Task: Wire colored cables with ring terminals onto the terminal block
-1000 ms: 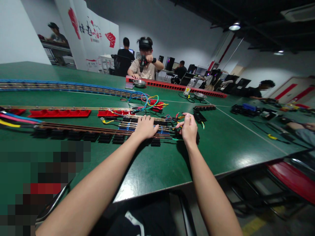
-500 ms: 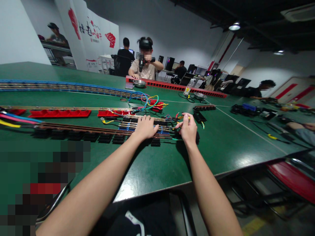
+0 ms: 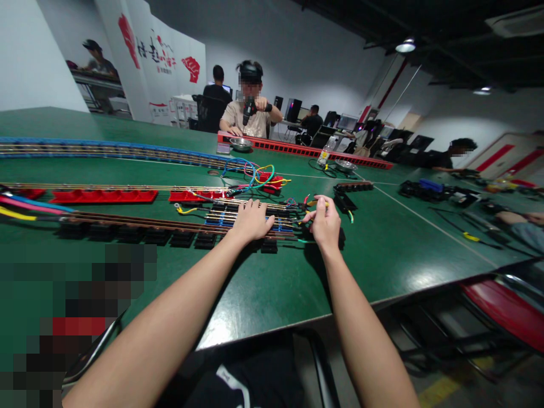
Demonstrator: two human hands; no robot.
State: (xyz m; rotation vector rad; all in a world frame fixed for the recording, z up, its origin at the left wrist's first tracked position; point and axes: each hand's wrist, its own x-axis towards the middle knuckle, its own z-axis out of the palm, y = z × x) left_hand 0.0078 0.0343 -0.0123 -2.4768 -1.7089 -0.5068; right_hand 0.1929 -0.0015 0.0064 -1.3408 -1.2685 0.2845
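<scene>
My left hand [image 3: 251, 220] lies flat with its fingers spread across a set of thin metal bars on blue supports [image 3: 216, 217]. To its right, my right hand [image 3: 325, 224] pinches what looks like a yellow wire [image 3: 313, 203] near the ends of the bars; its fingers partly hide it. Just below my left hand runs a row of long brown bars on black supports [image 3: 148, 225]. A short yellow wire with a ring end [image 3: 186, 211] sticks out to the left. Coloured wires [image 3: 255, 173] loop up behind my left hand.
Red supports [image 3: 104, 196] carry more bars at the left, with a long blue rail [image 3: 106, 148] behind them. A metal bowl [image 3: 241, 144], a long red rail [image 3: 306, 152] and a bottle [image 3: 327, 152] stand farther back. Across the green table [image 3: 382, 255], a co-worker holds a power drill [image 3: 249, 110].
Both my hands keep their places. Across the table, the co-worker's head has shifted slightly, and the drill has tilted and dropped a little.
</scene>
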